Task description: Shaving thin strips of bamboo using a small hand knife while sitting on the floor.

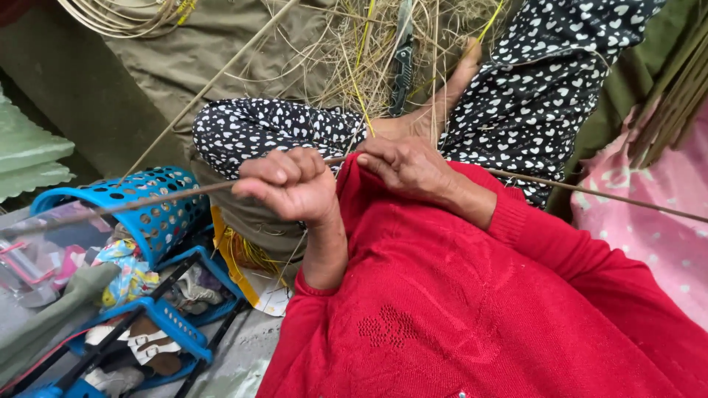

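Nearest, red sweater (472,309), filling the lower right. Just beyond, left hand (291,184) curled into a tight fist around a thin cane (155,200); right hand (405,166) closed on the same cane a little further along, fingers pinched over it near the sweater's edge. Cane running almost level across the whole view, left end passing over a blue basket (147,210), right end (627,197) reaching past the pink cloth (649,221). Below left, blue racks (169,324) with sandals and oddments. Behind the hands, crossed legs in black heart-print trousers (546,81), a bare foot (450,92) resting on a heap of dry strips (369,51), with a dark folding knife (402,59) lying among them. Furthest back, olive cloth (221,44) and a coil of cane (125,15) at the top left.

For clean handling: best to keep both grips close together, hold the cane level, and let it slide evenly rather than bend sharply, since so thin a piece probably kinks easily.
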